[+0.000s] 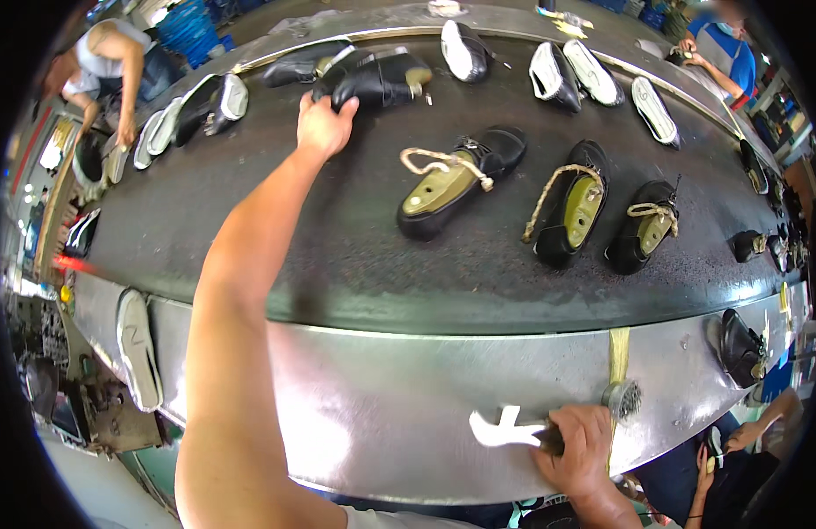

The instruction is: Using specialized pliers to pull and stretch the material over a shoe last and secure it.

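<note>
My left hand (324, 126) reaches across the dark belt (355, 238) and is closed on the toe end of a black shoe (381, 78), which lies on its side near the far edge. Another black shoe (293, 66) lies just beyond it. Low over the metal ledge (381, 388), my right hand (580, 450) grips lasting pliers (509, 429). Their bright head has a curved beak and a square stub and points left; the handles are mostly hidden in my fist. A small round tin of nails (623, 399) stands beside that hand.
Three black shoes, one (461, 181) nearest my left arm, lie on the belt with olive lasts and rope loops. White-soled shoes (461, 53) line the far side. A pale sole (139, 348) and black shoe (741, 348) are on the ledge. Co-workers (117, 62) sit around.
</note>
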